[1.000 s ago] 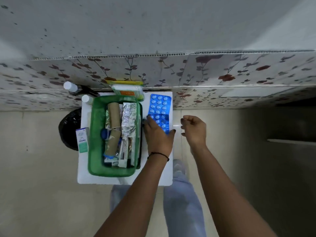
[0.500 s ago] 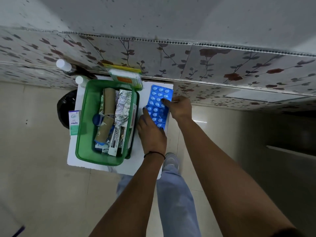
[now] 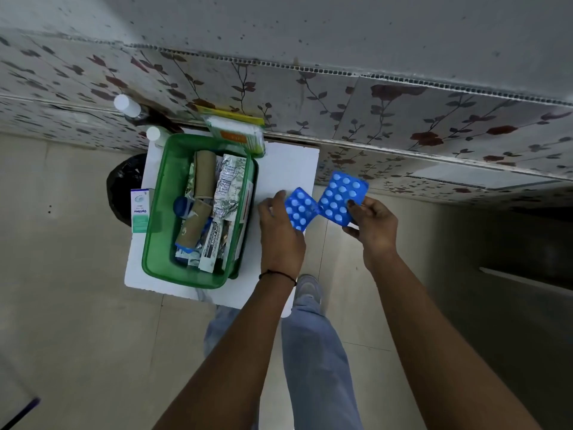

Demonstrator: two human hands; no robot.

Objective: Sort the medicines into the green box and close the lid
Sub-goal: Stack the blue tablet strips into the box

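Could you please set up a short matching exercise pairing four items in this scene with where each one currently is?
Things:
1. blue blister strip
2. ointment tube box
3. eye drop carton
4. cotton swab pack

Places:
A. on the white board, left of the green box
B. leaning at the box's far rim, by the wall
C. held between left hand and right hand
D. inside the green box

Pairs: 1-C, 2-D, 3-A, 4-B
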